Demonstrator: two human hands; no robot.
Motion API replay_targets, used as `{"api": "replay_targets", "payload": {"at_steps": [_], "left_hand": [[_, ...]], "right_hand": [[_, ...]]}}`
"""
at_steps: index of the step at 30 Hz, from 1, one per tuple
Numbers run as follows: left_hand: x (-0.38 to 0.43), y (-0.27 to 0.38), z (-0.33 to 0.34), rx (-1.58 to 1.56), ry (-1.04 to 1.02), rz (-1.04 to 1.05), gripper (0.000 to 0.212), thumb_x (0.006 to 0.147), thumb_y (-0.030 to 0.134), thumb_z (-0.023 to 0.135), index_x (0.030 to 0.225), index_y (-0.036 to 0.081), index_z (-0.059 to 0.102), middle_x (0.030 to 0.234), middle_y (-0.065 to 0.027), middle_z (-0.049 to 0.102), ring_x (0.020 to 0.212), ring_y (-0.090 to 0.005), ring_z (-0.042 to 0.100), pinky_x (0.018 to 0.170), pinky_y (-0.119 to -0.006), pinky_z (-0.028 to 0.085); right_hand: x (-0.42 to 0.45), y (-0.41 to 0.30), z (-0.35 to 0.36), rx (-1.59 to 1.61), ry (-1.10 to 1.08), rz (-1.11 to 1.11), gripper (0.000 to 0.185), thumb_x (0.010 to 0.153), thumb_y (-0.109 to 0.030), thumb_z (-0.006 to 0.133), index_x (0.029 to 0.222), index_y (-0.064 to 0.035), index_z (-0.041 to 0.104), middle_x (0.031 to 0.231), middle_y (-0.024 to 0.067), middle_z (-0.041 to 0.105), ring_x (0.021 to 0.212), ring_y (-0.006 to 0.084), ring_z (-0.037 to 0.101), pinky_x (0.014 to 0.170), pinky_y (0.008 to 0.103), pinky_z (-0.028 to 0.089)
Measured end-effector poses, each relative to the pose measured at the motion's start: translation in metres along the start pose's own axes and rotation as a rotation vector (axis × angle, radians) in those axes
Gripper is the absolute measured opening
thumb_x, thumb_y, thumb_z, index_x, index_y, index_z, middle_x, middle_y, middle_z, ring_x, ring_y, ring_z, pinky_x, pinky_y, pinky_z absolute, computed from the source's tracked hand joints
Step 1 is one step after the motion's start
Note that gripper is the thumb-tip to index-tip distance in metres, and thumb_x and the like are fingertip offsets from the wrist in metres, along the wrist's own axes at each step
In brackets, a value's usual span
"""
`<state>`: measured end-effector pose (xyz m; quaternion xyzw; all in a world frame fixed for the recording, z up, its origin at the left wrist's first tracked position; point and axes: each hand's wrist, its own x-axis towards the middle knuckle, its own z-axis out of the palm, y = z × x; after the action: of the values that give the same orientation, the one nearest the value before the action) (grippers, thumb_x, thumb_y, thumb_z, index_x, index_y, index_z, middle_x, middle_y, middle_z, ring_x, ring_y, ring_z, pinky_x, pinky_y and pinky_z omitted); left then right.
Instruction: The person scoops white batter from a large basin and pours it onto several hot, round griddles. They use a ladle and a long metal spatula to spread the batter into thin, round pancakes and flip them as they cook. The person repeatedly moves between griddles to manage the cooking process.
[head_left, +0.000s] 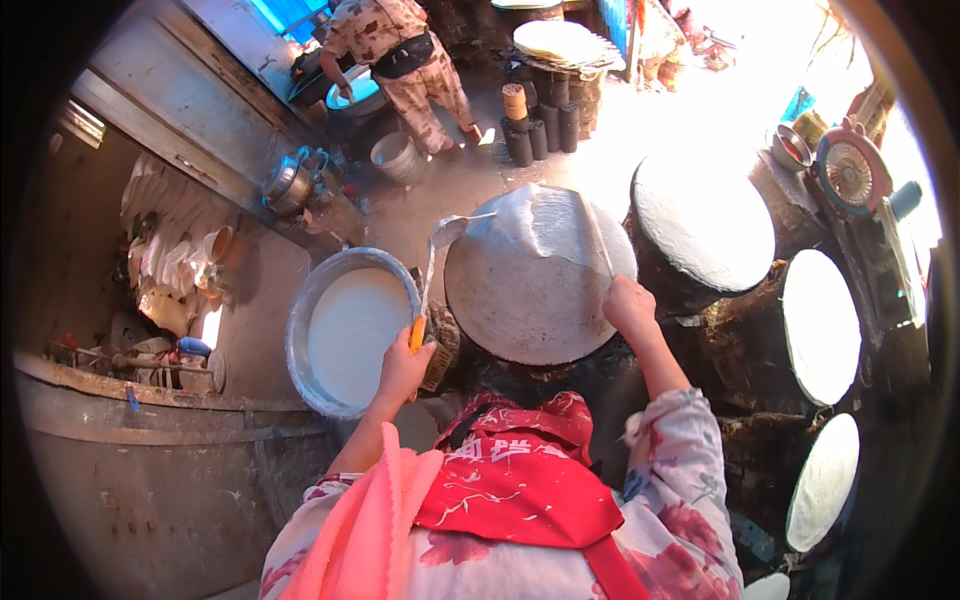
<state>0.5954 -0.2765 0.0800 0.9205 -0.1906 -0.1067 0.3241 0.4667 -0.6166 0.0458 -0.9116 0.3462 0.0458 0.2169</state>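
Observation:
My left hand (405, 367) grips the orange handle of a ladle (448, 232), whose bowl hangs by the upper left edge of a round griddle (517, 300). Out of the ladle a thin white stream runs onto the griddle. Closed around the near end of a thin stick-like spreader (596, 232) is my right hand (630, 304), at the griddle's right edge. White batter (555, 221) covers the far part of the griddle; its near part shows a bare grey surface. A metal basin (360, 330) of white batter stands left of the griddle, close to my left hand.
More round griddles with white sheets (705, 217) curve along the right. A fan (847, 166) and a bowl (791, 147) stand beyond them. Ahead are a bucket (397, 158), black perforated briquettes (551, 124) and a stack of flatbreads (566, 45). Another person bends over a basin at the back.

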Motion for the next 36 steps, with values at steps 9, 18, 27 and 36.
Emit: {"api": "replay_targets", "payload": {"at_steps": [9,18,27,36], "left_hand": [[-0.025,-0.023,-0.001,-0.265,-0.067,-0.227,0.037,0.083,0.022,0.065,0.110,0.000,0.053,0.069,-0.0087,0.056,0.057,-0.0181,0.055,0.054,-0.032,0.045],[-0.048,0.014,-0.012,-0.435,-0.096,-0.397,0.017,0.089,0.016,0.059,0.090,0.004,0.047,0.063,0.0000,0.046,0.043,-0.0067,0.042,0.039,-0.022,0.035],[-0.058,0.027,-0.022,-0.553,-0.100,-0.487,0.020,0.091,0.020,0.057,0.097,0.004,0.048,0.064,-0.0017,0.049,0.043,-0.0087,0.046,0.038,-0.023,0.036],[-0.074,0.033,-0.026,-0.674,-0.086,-0.579,0.022,0.092,0.023,0.056,0.103,0.005,0.049,0.066,-0.0029,0.050,0.042,-0.0102,0.046,0.038,-0.023,0.036]], "right_hand": [[-0.008,-0.016,0.010,-0.072,-0.021,-0.232,0.012,0.082,-0.011,0.049,0.086,-0.0018,0.056,0.074,0.0189,0.066,0.070,0.0348,0.067,0.064,0.0453,0.053],[-0.004,-0.016,0.022,-0.186,-0.165,-0.551,0.012,0.081,-0.012,0.050,0.084,-0.0015,0.057,0.075,0.0160,0.067,0.067,0.0302,0.068,0.061,0.0432,0.054],[0.060,-0.005,0.002,-0.251,-0.169,-0.625,0.018,0.083,-0.015,0.050,0.093,-0.0021,0.059,0.078,0.0148,0.067,0.071,0.0319,0.067,0.063,0.0410,0.054],[0.088,0.012,-0.003,-0.201,-0.014,-0.529,0.012,0.079,-0.011,0.053,0.085,-0.0023,0.058,0.073,0.0143,0.066,0.068,0.0307,0.067,0.060,0.0401,0.053]]}}
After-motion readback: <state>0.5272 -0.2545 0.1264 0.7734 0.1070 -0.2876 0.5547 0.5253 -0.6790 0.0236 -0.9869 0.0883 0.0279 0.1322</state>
